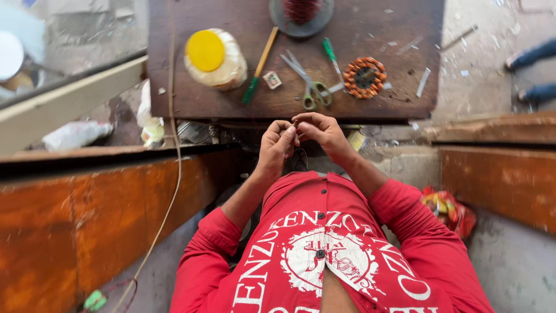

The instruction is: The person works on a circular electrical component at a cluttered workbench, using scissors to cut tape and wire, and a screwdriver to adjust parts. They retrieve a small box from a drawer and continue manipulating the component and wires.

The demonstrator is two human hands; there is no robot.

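My left hand and my right hand meet just below the front edge of a dark wooden board. Both pinch a small, thin dark piece between their fingertips; what it is cannot be told. On the board beyond them lie green-handled scissors, a green screwdriver, a round copper-wound coil ring and a yellow-and-green brush-like tool. A spool of dark red wire stands at the board's far edge.
A jar with a yellow lid sits on the board's left side beside a small white box. Orange wooden panels flank me left and right. Another person's feet show at the far right. A thin cord runs down the left.
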